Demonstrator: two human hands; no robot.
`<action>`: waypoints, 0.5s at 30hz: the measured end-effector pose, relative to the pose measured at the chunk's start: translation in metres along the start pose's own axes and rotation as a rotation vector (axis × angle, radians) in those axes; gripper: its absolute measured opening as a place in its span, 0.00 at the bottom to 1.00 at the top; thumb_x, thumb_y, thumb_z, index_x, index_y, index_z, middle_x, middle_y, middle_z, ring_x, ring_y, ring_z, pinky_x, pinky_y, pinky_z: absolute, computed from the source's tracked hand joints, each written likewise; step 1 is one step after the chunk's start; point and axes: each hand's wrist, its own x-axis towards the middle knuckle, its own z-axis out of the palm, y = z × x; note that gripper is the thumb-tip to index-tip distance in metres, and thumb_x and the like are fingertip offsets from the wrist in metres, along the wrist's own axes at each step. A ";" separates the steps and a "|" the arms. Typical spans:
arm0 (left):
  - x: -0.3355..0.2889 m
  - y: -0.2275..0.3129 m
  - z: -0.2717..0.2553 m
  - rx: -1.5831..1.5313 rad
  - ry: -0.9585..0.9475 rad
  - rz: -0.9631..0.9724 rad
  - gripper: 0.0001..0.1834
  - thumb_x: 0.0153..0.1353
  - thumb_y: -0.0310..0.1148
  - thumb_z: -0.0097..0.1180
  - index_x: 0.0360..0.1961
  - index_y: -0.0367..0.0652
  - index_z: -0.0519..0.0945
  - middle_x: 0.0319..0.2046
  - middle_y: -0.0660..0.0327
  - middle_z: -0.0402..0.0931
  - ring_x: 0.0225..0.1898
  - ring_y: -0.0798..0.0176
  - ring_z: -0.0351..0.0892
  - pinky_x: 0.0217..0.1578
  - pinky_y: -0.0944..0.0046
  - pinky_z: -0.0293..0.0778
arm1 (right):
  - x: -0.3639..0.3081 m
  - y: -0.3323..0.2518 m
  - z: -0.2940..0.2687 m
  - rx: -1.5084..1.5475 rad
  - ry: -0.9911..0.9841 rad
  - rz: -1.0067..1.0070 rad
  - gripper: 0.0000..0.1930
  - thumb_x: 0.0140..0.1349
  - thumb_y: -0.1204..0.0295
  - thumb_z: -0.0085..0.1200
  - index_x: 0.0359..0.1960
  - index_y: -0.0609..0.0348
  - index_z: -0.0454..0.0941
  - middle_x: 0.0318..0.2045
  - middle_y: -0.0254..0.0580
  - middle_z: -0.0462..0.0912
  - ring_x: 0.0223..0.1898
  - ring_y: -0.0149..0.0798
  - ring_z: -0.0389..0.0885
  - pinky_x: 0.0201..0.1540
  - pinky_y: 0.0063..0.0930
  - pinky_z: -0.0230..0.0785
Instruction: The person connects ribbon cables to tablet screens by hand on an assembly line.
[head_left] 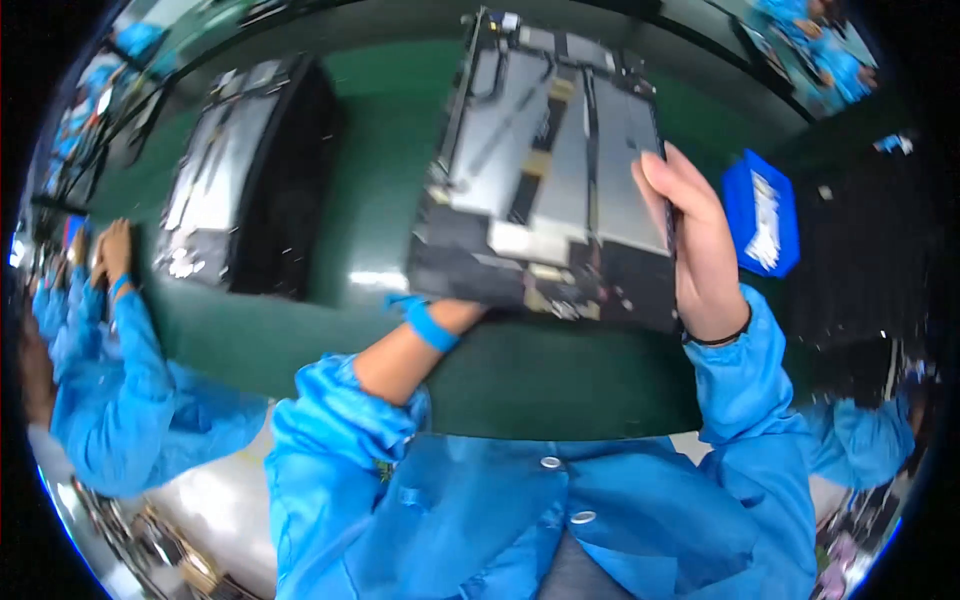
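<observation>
A flat tablet assembly (620, 180) with a bare silver metal back, black areas and dark flat cables is raised, tilted, in front of me. My right hand (700, 240) grips its right edge, the thumb lying over the silver face. From the lower left my left hand (466, 314) reaches under the near edge; only the wrist end shows, and the fingers are hidden behind the assembly. A blue wrist strap (428, 324) circles that wrist. Motion blurs the picture somewhat.
On the green table (380, 200), a tall stack of similar tablet assemblies (285, 190) stands left. To the right are a blue bin (742, 215) holding small white pieces and dark stacked items (860, 240). A co-worker's hands (115, 250) rest at the table's far left.
</observation>
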 end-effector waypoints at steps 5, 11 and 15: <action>0.001 -0.002 0.027 0.128 0.057 0.083 0.26 0.73 0.45 0.37 0.59 0.34 0.71 0.60 0.50 0.69 0.63 0.56 0.65 0.63 0.59 0.59 | 0.034 0.043 0.140 0.080 -0.153 -0.075 0.30 0.59 0.77 0.57 0.63 0.70 0.61 0.49 0.48 0.77 0.52 0.40 0.77 0.58 0.35 0.68; -0.004 0.004 0.008 0.202 -0.052 0.147 0.25 0.73 0.44 0.39 0.59 0.34 0.71 0.58 0.51 0.70 0.61 0.56 0.67 0.61 0.59 0.61 | 0.085 0.095 0.260 0.222 -0.051 -0.112 0.24 0.53 0.82 0.58 0.52 0.69 0.63 0.45 0.49 0.77 0.45 0.41 0.76 0.51 0.36 0.69; -0.008 0.005 -0.013 0.236 -0.151 0.180 0.25 0.72 0.44 0.41 0.59 0.35 0.71 0.57 0.51 0.71 0.60 0.56 0.68 0.60 0.59 0.62 | 0.085 0.117 0.303 0.045 0.132 -0.196 0.24 0.56 0.78 0.57 0.54 0.67 0.63 0.48 0.50 0.75 0.49 0.42 0.74 0.54 0.36 0.66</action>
